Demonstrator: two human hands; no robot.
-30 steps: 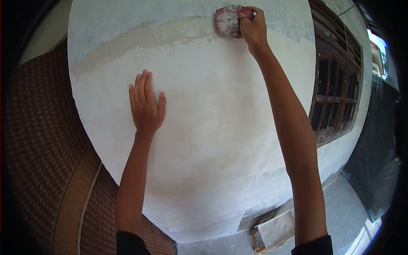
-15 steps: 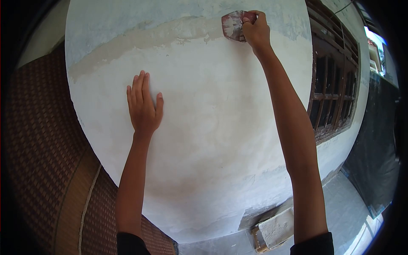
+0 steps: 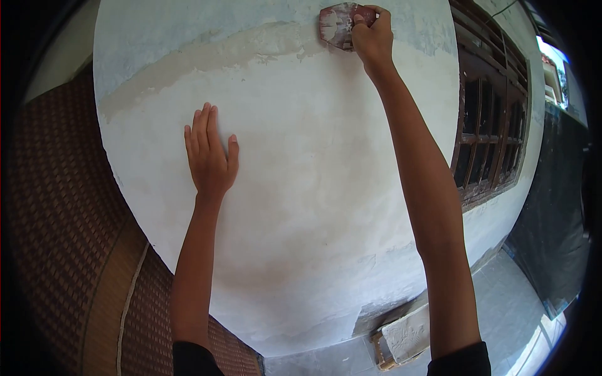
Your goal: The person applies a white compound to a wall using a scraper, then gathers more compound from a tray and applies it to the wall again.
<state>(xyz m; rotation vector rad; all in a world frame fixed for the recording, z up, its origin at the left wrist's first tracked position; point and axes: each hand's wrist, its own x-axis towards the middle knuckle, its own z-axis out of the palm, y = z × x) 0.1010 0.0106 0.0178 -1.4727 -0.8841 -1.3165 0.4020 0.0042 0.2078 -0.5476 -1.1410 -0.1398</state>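
My right hand (image 3: 374,39) is closed on the handle of a dark red putty scraper (image 3: 337,26), its broad blade smeared with whitish filler. The blade lies against the upper wall, at the right end of a damp-looking beige band of filler (image 3: 207,55). Lower and to the left, my left hand (image 3: 211,153) rests flat on the white wall (image 3: 301,188), thumb apart from the fingers, holding nothing. Above the band the wall shows patchy pale blue-grey; below it, the surface is mostly whitish.
A brown wooden window (image 3: 492,131) is set in the wall at right. On the grey tiled floor (image 3: 501,301) lies a tray (image 3: 404,335) coated with pale filler. Woven brown matting (image 3: 63,188) runs along the left, and a dark sheet (image 3: 555,213) hangs at far right.
The scraper and my right hand have shifted slightly up and left in view. My left hand stays flat on the wall at nearly the same place.
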